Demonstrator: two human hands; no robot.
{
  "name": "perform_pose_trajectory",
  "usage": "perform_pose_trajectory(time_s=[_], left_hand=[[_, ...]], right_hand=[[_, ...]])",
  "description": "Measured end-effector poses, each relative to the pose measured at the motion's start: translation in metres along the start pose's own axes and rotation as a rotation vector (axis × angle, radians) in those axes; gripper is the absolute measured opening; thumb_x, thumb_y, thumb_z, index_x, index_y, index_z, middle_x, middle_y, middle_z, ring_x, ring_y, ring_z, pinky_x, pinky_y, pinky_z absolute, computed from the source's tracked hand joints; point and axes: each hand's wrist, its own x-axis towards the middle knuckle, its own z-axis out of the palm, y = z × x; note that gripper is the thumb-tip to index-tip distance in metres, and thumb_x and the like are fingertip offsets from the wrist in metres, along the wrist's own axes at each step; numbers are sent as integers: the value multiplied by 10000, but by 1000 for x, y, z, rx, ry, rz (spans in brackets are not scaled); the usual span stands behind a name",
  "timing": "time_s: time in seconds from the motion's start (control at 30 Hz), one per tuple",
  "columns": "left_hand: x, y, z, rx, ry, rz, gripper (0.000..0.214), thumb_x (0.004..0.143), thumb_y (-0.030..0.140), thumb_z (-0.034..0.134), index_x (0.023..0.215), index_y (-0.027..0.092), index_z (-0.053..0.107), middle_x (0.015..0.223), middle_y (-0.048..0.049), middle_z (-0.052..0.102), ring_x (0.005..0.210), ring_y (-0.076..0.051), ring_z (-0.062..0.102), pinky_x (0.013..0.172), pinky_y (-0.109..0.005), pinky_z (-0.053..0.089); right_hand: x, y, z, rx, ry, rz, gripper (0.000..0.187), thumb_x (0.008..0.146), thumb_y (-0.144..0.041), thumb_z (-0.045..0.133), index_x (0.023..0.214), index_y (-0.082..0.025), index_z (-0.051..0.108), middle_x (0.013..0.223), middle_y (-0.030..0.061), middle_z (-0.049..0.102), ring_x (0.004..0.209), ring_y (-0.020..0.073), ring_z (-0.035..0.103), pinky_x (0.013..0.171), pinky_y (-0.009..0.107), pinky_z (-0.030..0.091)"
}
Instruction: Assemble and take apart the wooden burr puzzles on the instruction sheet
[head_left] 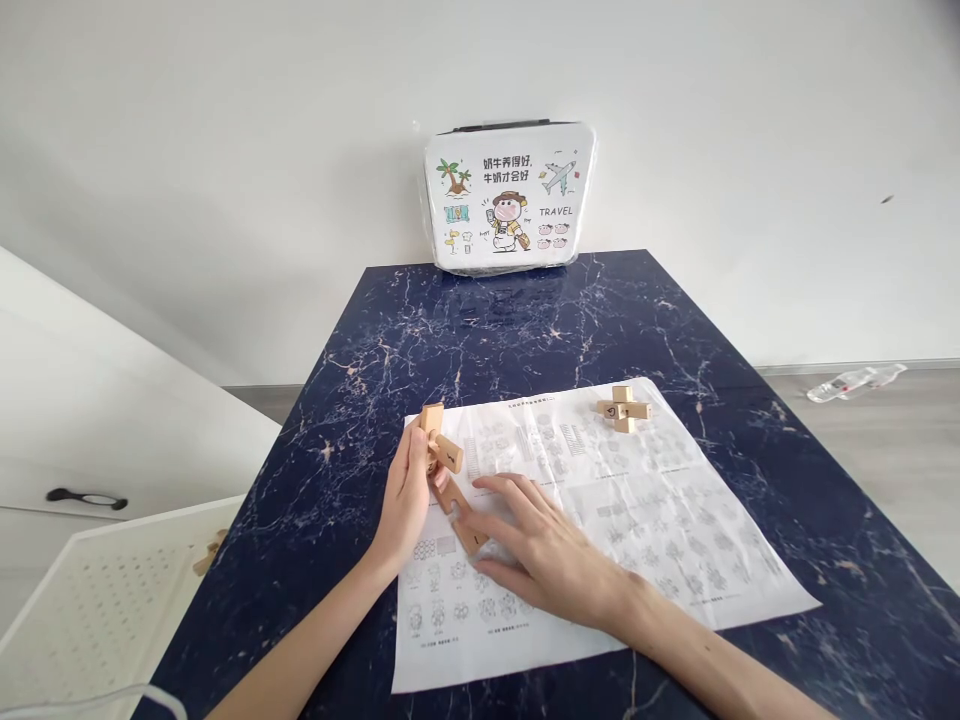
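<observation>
My left hand (pixel 409 495) is closed around a small cluster of wooden puzzle pieces (pixel 441 440), holding it upright over the left edge of a printed instruction sheet (pixel 645 520). My right hand (pixel 536 545) lies on the sheet with its fingers stretched out, their tips on a loose wooden bar (pixel 466 520) that lies flat beside the left hand. A finished wooden cross-shaped puzzle (pixel 624 408) stands alone at the sheet's far right corner.
The sheet lies on a dark blue marbled table (pixel 525 330). A white illustrated case (pixel 510 198) leans against the wall at the table's far edge. A white perforated basket (pixel 97 600) sits low at the left. A plastic bottle (pixel 855 382) lies on the floor at right.
</observation>
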Motion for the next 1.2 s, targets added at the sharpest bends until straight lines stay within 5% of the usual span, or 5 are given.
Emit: perform_pose_trajectory(time_s=[0.33, 0.53, 0.8, 0.97, 1.2], left_hand=[[0, 1, 0, 18, -27, -3, 455, 1137, 606, 386, 1134, 210, 611, 662, 58, 433, 548, -129, 359, 553, -269, 337], [-5, 2, 2, 132, -57, 57, 503, 1150, 575, 361, 1398, 208, 602, 693, 43, 440, 582, -146, 396, 569, -275, 374], [-10, -11, -1, 210, 29, 138, 531, 1163, 473, 382, 1663, 324, 282, 913, 4, 587, 806, -174, 616, 787, -312, 561], [-12, -16, -3, 231, -66, 145, 424, 1154, 493, 423, 1521, 279, 416, 1049, -40, 645, 954, -203, 663, 895, -363, 550], [-17, -17, -2, 418, -276, 258, 343, 1170, 474, 365, 1432, 257, 407, 990, -24, 605, 779, -187, 587, 752, -344, 483]], right_hand=[[-2, 9, 3, 71, 20, -75, 338, 914, -305, 841, 1142, -213, 609, 1652, 213, 476, 1586, 389, 393, 1203, 613, 493], [0, 10, 3, 104, 68, -55, 455, 827, -321, 906, 1120, -231, 570, 1459, 174, 639, 1466, 394, 531, 1178, 619, 512], [2, 18, -5, 224, 327, 267, 470, 834, -291, 881, 1170, -263, 553, 1417, 160, 663, 1348, 391, 642, 1039, 624, 597], [2, 27, -10, 590, 550, 364, 438, 921, -473, 828, 1205, -286, 552, 1496, 153, 641, 1444, 367, 590, 1188, 659, 497], [4, 26, -13, 865, 558, 245, 509, 922, -594, 814, 1233, -309, 530, 1584, 154, 573, 1517, 356, 521, 1264, 635, 435]])
